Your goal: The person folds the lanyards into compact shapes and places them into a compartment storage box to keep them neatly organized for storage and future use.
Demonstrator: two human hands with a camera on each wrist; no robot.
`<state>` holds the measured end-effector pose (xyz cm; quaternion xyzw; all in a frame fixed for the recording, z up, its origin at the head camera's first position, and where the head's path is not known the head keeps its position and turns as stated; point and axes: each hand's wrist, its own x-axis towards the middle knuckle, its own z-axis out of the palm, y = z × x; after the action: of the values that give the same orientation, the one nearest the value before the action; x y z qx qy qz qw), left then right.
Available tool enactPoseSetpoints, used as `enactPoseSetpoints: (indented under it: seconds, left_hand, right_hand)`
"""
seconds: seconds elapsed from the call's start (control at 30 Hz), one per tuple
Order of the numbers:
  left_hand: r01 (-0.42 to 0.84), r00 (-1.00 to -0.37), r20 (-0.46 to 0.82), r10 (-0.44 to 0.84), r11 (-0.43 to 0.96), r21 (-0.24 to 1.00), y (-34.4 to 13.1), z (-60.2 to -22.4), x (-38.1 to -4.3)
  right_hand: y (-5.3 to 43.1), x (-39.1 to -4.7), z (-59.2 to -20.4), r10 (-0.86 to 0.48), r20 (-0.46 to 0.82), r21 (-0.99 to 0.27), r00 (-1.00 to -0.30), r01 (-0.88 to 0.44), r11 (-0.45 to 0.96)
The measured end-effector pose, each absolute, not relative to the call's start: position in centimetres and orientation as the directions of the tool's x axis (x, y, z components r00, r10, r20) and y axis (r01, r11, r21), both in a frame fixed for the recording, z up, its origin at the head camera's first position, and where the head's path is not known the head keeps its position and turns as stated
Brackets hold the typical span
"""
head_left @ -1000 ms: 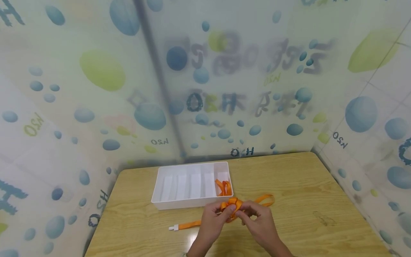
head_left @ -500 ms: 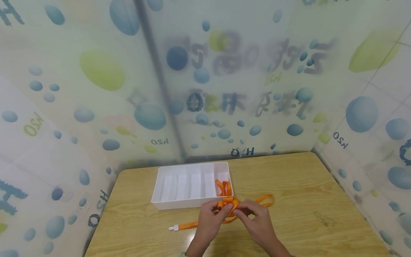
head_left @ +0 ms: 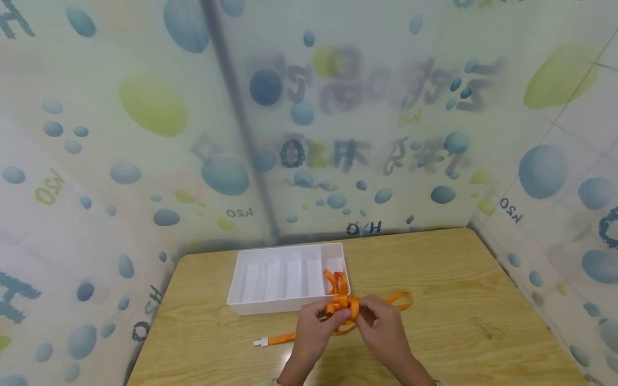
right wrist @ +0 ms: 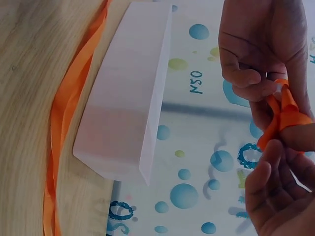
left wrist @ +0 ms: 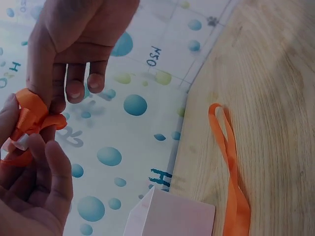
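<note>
Both hands meet just in front of the white box. Between them is an orange ribbon (head_left: 354, 306) gathered into several loops, like a bow. My left hand (head_left: 310, 328) pinches the loops from the left, thumb in front. From the right, my right hand (head_left: 383, 328) pinches the same bunch; the left wrist view shows the bunched ribbon (left wrist: 32, 115) between the fingertips of both hands. Below lies a flat orange lanyard (head_left: 281, 339) with a white clip (head_left: 261, 342) at its left end. Whether it joins the held loops is hidden by the hands.
A white box (head_left: 256, 308) with several compartments stands behind the hands. More orange ribbon (head_left: 336, 281) lies in its rightmost compartment. An orange loop (head_left: 402, 300) rests on the wooden table (head_left: 458, 300) to the right. Walls printed with bubbles (head_left: 225, 175) enclose the table.
The held loops have spread and turned upright between the fingertips. My right hand has rotated slightly and moved up against them; my left hand has shifted slightly left. Box and clip have stayed put.
</note>
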<state>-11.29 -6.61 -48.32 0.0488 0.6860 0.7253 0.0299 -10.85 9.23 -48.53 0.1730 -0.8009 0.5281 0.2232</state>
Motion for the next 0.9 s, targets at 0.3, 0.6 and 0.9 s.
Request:
enactPoseSetpoints:
  seconds: [0.3,0.6,0.9]
  left_hand:
    - [0.047,-0.991,0.052,0.123,-0.040,0.998,-6.8,-48.4,-11.3]
    - [0.083,-0.992,0.086,0.088,-0.037,0.996,-7.3,-48.3,-11.5]
    - [0.131,-0.991,0.131,-0.014,0.032,0.991,-8.2,-48.9,-12.6]
  right_hand:
    - [9.0,-10.8,-48.2,-0.071,0.513,-0.736,-0.856,-0.480,0.477]
    - [9.3,-11.0,-48.7,-0.168,0.532,-0.738,-0.830,-0.552,0.388]
    - [9.2,-12.6,-50.5,-0.017,0.505,-0.813,-0.863,-0.482,0.328]
